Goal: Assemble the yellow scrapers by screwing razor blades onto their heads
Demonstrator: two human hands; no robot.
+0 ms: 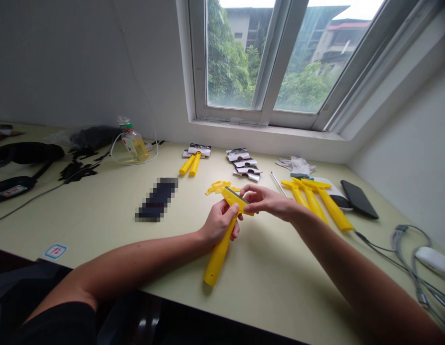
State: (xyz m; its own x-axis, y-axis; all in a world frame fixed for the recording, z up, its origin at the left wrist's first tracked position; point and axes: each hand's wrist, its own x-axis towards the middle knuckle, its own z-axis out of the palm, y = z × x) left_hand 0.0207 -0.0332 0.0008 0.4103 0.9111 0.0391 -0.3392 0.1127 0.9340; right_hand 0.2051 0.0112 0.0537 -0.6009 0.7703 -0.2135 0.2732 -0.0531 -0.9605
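Yellow scraper (219, 254) fills the left hand (219, 223); a sticker (56, 251) bears red writing.

Pale green desk (107, 206), whitish walls (75, 62); grey-framed window (283, 57), daylight, leafy trees (226, 72) and buildings (318, 28) outside

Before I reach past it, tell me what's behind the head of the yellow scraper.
Behind the yellow scraper lie flat yellow pieces, with printed cards farther back. The scraper covers part of that area, so how many pieces there are can't be told.
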